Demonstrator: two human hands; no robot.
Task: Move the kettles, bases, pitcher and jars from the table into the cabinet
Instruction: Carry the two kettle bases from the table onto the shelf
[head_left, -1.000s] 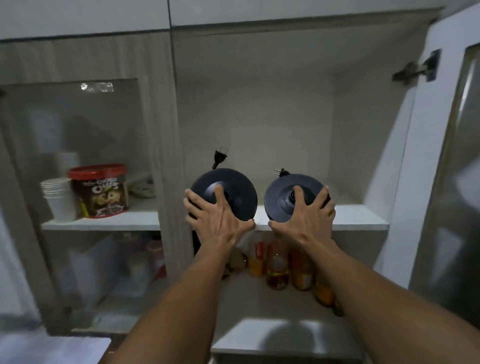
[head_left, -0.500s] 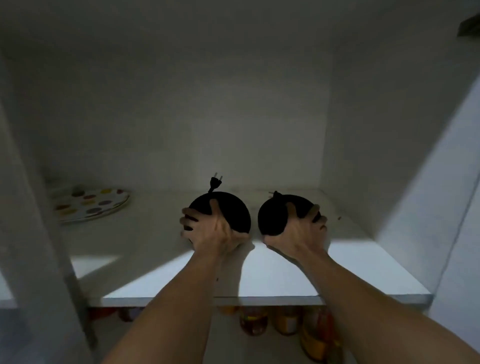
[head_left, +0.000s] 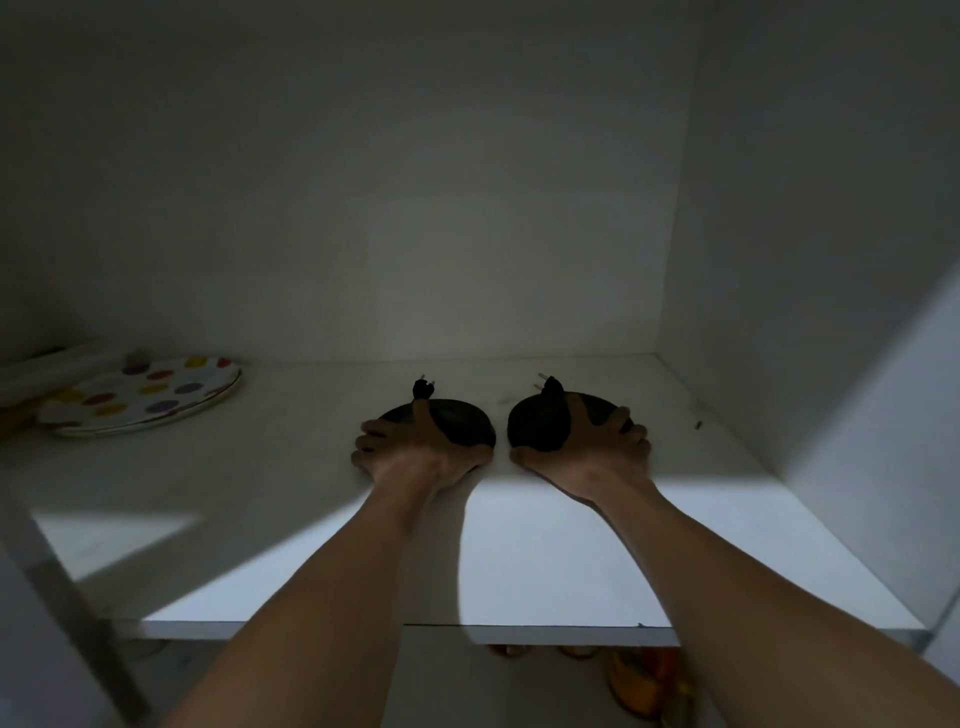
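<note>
Head | left hand (head_left: 415, 452) grips left base (head_left: 457, 423) | right hand (head_left: 592, 452) grips right base (head_left: 535, 428) | on shelf (head_left: 545, 561)

Two bare forearms, hands (head_left: 423, 449) ungloved (no sleeves, no rings)

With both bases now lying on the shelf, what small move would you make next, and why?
Probably let go and draw both hands back. The left hand and right hand each rest on a black base, and both bases seem to lie flat on the shelf, side by side, well in from its front edge.
</note>
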